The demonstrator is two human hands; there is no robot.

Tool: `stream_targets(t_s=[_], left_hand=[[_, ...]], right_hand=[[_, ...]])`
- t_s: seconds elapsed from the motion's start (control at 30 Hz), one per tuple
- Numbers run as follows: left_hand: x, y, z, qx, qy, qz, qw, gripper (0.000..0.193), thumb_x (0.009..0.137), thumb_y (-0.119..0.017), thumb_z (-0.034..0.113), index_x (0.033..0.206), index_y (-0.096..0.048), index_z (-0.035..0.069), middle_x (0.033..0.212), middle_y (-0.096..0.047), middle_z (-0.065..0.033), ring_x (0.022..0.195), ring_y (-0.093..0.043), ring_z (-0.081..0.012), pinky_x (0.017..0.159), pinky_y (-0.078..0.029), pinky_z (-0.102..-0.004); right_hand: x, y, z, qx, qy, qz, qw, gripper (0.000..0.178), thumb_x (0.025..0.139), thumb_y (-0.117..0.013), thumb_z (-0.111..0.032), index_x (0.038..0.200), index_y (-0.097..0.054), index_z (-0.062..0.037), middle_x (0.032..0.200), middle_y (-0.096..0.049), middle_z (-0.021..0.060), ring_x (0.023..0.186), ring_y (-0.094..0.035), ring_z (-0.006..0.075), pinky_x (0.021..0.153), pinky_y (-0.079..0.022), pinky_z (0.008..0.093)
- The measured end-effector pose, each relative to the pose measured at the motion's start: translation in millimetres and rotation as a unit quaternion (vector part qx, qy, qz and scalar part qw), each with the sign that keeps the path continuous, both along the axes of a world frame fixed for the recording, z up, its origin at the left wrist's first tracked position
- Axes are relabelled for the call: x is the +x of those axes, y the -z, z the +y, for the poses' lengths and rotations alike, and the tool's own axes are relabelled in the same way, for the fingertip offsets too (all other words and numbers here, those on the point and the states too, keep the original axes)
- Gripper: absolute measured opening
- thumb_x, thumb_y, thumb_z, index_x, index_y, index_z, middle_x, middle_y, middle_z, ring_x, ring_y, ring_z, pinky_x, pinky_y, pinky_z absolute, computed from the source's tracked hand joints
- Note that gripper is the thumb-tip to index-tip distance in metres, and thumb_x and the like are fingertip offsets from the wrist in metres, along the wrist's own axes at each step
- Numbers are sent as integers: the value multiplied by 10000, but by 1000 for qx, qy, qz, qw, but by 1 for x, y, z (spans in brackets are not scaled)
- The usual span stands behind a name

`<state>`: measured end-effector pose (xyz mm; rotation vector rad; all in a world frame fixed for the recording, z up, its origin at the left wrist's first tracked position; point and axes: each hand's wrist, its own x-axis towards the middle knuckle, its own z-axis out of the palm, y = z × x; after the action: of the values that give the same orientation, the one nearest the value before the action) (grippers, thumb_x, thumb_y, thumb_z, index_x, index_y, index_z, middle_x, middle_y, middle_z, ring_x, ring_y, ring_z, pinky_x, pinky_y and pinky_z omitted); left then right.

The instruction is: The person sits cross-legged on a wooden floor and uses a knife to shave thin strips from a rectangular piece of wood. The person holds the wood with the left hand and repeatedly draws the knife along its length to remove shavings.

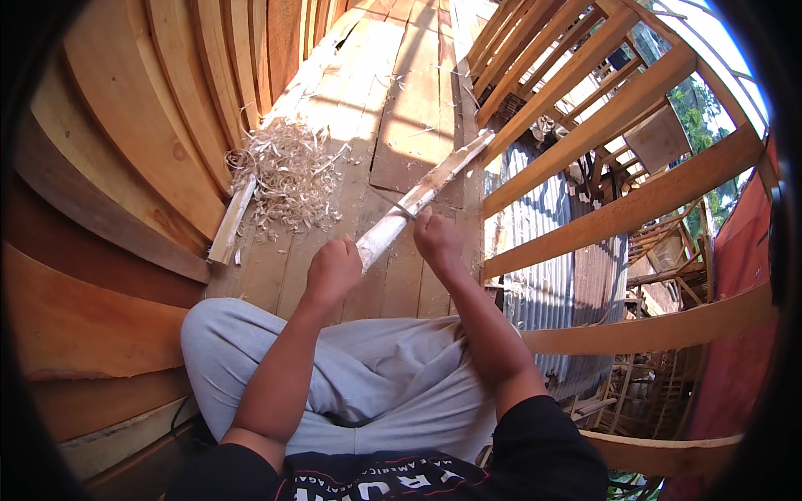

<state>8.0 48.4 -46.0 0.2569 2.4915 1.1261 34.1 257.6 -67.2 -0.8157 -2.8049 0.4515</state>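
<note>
A pale wooden pole (pixel 429 185), partly stripped with a brown patch along it, slants from my lap side up to the right, its far end by the railing. My left hand (pixel 335 272) is closed around its near end. In my right hand (pixel 438 237), closed in a fist, is a knife (pixel 391 200) whose thin blade lies across the pole and points left. The fist hides the knife's handle.
Curled wood shavings (pixel 292 175) are heaped left of the pole, beside a short wood strip (pixel 234 219). Upright planks (pixel 125 108) line the left side. A slatted wooden railing (pixel 585 196) runs along the right, with corrugated metal roofing (pixel 547 242) beyond it. Plank flooring (pixel 351 100) stretches ahead.
</note>
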Motion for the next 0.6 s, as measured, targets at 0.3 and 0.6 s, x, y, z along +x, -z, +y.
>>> stream_targets(t_s=[0.3,0.6], left_hand=[[4,5,3,-2,14,10,1000,537,1002,-358,303,804,-658,-96,826,-639,-331,848,-642,-480,814,-497,-524],[2,12,5,47,0,-68,997,542,1013,-337,318,866,-644,-104,807,-646,-320,801,-669,-435,750,-523,-488]], right_hand=[[0,5,19,9,7,32,999,577,965,-377,-364,651,-659,29,693,-631,281,703,-637,466,706,-496,561],[-9,5,24,-11,29,62,998,589,978,-337,-363,718,-670,47,768,-651,290,768,-635,485,766,-493,554]])
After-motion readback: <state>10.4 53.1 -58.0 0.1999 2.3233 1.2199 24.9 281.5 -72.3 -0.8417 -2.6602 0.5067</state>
